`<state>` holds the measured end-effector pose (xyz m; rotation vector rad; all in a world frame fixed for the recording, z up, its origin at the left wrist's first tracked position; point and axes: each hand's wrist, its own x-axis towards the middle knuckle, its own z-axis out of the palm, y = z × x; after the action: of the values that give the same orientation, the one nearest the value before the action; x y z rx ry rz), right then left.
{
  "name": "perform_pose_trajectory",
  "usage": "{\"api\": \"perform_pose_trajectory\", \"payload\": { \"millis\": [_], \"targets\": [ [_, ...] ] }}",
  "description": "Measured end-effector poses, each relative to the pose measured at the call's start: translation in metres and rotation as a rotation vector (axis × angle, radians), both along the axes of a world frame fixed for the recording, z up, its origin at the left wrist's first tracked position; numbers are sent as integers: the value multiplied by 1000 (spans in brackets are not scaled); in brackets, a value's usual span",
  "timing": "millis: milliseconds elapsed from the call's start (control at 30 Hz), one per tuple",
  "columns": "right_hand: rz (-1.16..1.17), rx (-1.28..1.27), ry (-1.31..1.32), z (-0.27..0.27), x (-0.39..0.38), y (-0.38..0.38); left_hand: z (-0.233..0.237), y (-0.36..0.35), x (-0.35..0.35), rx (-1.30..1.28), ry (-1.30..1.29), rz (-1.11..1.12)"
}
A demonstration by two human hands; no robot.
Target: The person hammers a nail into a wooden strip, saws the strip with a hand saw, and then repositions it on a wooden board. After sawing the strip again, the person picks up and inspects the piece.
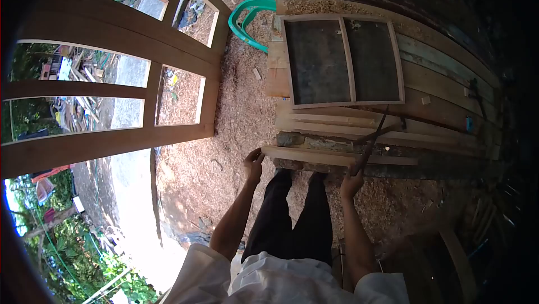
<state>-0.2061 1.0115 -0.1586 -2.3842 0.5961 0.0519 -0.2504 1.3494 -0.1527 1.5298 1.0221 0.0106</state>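
My left hand (pixel 254 162) is closed on the left end of a pale wooden strip (pixel 331 156), which lies lengthwise along the near side of the plank bench. In my right hand (pixel 352 184) is a long dark handsaw (pixel 370 148), its narrow blade tapering up and away to the right. The saw crosses over the strip in this view, its tip close to the near edge of a framed panel (pixel 320 61). That panel has a pale wood frame, one middle bar and two dark fields.
More pale strips (pixel 337 128) lie on the bench planks (pixel 429 76). A large wooden frame with openings (pixel 112 29) stands at left. A green curved plastic object (pixel 238 26) sits by the bench's far left end. Wood shavings cover the ground (pixel 241 88).
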Motion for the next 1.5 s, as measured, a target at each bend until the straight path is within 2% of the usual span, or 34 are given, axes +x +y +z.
{"api": "perform_pose_trajectory", "payload": {
  "millis": [67,133,200,267,467,567,733,833,900,1000,1033,1100,1167,1200,1233,1267,1300,1333,1367,1400,1433,1467,1500],
  "targets": [
    [-36,-22,28,-8,3,4,-10,7,1,19,-10,-32],
    [9,-83,-76,-6,7,8,-18,13,-1,43,24,-89],
    [-23,-20,86,2,10,8,-8,12,4,16,1,-96],
    [-44,-22,-35,1,10,10,-27,19,1,-70,-28,-56],
    [-122,7,62,14,13,13,-4,25,16,38,70,-249],
    [-104,54,-5,12,12,7,0,24,17,-49,44,-195],
    [-121,131,-65,7,9,8,-6,26,13,39,64,-257],
    [-100,138,-154,2,13,12,-9,24,11,60,-22,-234],
    [-33,19,-198,0,11,9,-10,22,10,105,-3,-240],
    [-84,6,-130,2,6,-5,-24,26,8,135,13,-253],
    [-85,0,-137,10,2,-14,-25,28,7,158,2,-302],
    [-204,238,-81,33,-2,-29,-28,25,7,218,6,-291],
    [-216,309,-112,81,-7,-40,-20,8,9,741,-99,-430],
    [-241,360,-80,98,-11,-44,7,-14,18,757,-100,-449],
    [-262,409,-51,110,-14,-52,13,-33,22,812,-246,-510],
    [-263,399,-88,115,-15,-62,18,-55,27,699,-273,-589],
    [-240,586,-58,111,-18,-71,45,-79,32,345,-185,-789],
    [-209,776,-22,111,-23,-79,25,-97,38,178,-55,-1051],
    [-200,773,-45,117,-24,-82,-4,-126,32,-230,-140,-983],
    [-272,1159,-99,122,-19,-83,32,-165,38,-364,-86,-1051],
    [-339,1547,-143,127,-20,-87,77,-198,44,-389,2,-1102],
    [-336,1643,-130,126,-22,-94,107,-225,47,-437,-34,-1058],
    [-332,1634,-150,127,-20,-102,108,-245,54,-442,-49,-1071]
  ]
}}
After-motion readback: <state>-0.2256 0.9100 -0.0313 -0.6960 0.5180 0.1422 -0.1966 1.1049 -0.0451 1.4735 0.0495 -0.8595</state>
